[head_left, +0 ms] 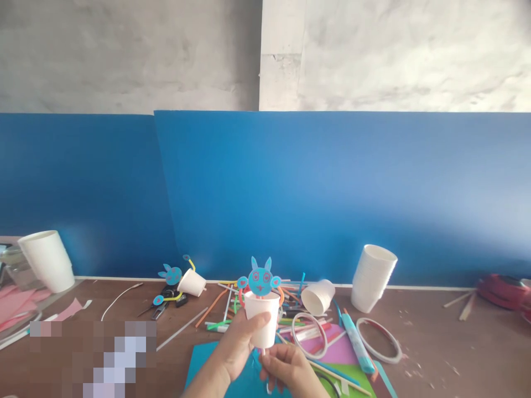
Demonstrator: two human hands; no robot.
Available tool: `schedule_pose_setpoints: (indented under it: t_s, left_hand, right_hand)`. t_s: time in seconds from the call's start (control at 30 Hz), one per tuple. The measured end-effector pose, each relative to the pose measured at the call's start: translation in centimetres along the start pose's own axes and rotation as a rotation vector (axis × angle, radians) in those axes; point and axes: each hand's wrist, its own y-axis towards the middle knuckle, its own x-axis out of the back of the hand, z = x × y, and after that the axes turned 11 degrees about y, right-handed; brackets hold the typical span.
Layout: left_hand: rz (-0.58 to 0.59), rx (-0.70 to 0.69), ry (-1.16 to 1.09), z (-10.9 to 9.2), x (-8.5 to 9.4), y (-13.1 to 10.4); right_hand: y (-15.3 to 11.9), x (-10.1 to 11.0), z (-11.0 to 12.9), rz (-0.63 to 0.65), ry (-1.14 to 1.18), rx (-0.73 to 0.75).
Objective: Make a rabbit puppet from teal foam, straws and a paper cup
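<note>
My left hand (238, 345) is wrapped round a white paper cup (262, 307), held upright above the worktop. A blue paper rabbit face (260, 281) with red drawn features rises over the cup's rim. Bent orange straws curve out from the cup's sides, each ending in a small blue paper disc (243, 282). Below the cup, my right hand (286, 367) pinches a thin stick (263, 351) that comes out of its base. Blue paper (203, 359) lies flat beneath my hands.
A similar rabbit cup (192, 282) lies tipped at the left. Behind my hands are scattered straws, a loose cup (318, 297) and tape rolls (379, 340). Stacked cups (373, 278) stand right, another stack (46, 261) far left. A blue panel (332, 193) borders the brown table (452, 337).
</note>
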Motion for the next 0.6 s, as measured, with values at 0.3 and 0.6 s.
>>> schedule_pose_setpoints:
  t_s: [0.3, 0.6]
  left_hand:
    - [0.006, 0.013, 0.036, 0.2, 0.2, 0.0]
    - [0.104, 0.043, 0.065, 1.2, 0.1, 0.4]
  right_hand:
    - [0.0, 0.2, 0.0, 0.031, 0.043, 0.008]
    - [0.3, 0.3, -0.3, -0.051, 0.122, 0.044]
